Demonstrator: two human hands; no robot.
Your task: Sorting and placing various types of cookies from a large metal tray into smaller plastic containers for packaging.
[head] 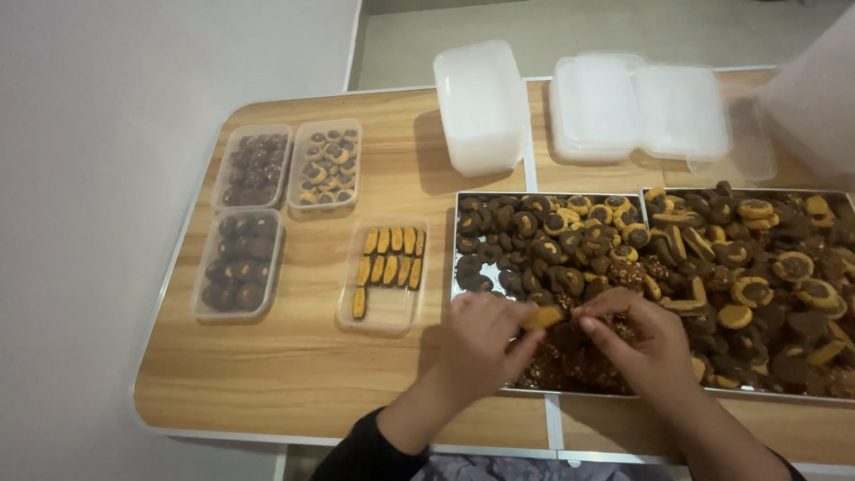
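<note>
left hand [485,343] pinching flat golden biscuit [541,317], metal tray [459,233]

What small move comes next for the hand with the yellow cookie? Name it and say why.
Probably the left hand carries the yellow cookie left to the half-filled clear container and lays it in the second row. That row is short next to the full row above it, with bare space beside its last piece, and every piece there matches this cookie. The right hand is over the tray.
</note>
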